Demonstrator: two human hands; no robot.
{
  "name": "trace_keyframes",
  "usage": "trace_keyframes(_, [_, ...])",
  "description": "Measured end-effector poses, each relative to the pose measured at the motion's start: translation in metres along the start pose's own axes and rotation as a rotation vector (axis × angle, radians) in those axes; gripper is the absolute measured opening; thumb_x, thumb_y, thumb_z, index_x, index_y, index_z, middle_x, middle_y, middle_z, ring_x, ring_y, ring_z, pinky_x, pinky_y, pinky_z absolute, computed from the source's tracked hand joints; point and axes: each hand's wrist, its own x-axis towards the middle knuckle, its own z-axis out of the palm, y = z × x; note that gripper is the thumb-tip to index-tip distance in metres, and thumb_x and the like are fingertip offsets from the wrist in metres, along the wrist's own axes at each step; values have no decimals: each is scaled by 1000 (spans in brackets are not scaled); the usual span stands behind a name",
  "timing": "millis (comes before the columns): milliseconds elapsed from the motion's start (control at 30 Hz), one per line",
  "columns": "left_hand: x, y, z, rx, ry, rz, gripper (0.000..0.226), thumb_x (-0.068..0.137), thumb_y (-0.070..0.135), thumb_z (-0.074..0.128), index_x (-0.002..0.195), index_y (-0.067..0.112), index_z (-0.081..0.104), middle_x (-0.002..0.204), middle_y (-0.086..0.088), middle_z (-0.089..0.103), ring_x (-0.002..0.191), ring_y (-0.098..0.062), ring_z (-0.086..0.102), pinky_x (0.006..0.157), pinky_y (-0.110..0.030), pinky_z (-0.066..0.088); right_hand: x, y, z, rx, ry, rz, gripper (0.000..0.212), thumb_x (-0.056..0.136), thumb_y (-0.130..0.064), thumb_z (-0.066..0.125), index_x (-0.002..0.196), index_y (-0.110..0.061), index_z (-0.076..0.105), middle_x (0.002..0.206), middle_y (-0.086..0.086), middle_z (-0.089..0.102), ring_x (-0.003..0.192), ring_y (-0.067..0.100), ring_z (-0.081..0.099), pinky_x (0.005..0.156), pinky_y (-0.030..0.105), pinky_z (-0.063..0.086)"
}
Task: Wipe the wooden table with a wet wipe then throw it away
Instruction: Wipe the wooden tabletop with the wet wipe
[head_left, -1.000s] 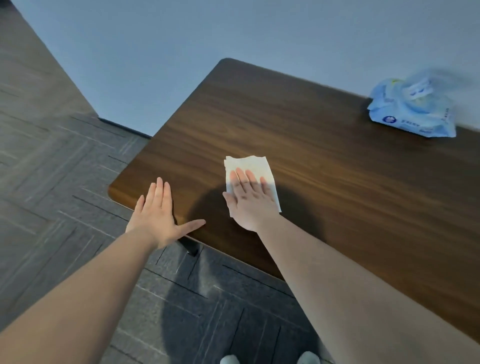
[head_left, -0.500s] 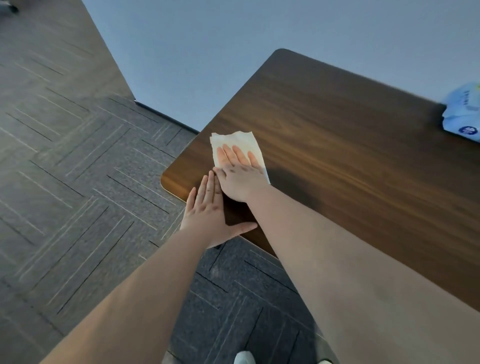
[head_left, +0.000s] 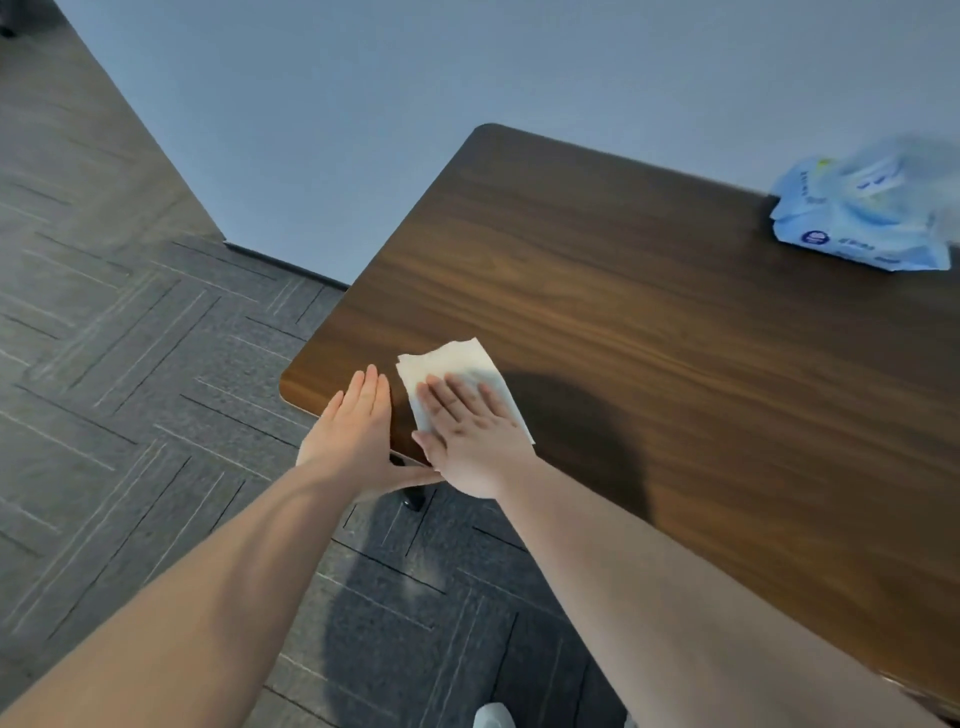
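The right hand (head_left: 470, 441) is pressing flat, fingers spread, on the wipe (head_left: 452, 371) near the table (head_left: 649, 338) corner – gripping nothing, like the open left hand (head_left: 353, 431) beside it – so the wipe is risking bunching or sliding off the edge.

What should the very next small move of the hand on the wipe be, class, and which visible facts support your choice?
Probably slide the right hand, flat on the wet wipe, away from the near-left corner and across the wooden table toward the blue wipe pack. The wipe sits at that corner beside the left hand, and the broad surface ahead looks not yet covered.
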Motion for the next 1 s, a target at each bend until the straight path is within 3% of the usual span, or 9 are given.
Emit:
trace_keyframes(333, [17,135,-2,91,7,302,107,74,84,26,150,18,-10,160,-2,-13,146,-18,-10,118,-37,3,-112,144,1,42,78,367,60,97,-54,5,149,-29,-12,158,-9,-15,143,9,-20,114,36,-17])
trace_keyframes(633, [24,287,8,210,-42,570,104,73,85,24,148,24,-17,157,2,-20,144,-14,-16,118,-37,-2,-234,260,12,113,162,652,60,97,-55,6,148,-29,-12,159,-9,-14,143,9,-19,112,34,-17])
trace_keyframes(1000, [20,446,23,266,-52,745,106,69,87,25,148,30,-15,157,4,-21,144,-12,-17,118,-40,-3,-418,389,31,182,190,1088,60,98,-51,5,149,-25,-10,160,-6,-13,145,13,-14,115,37,-10])
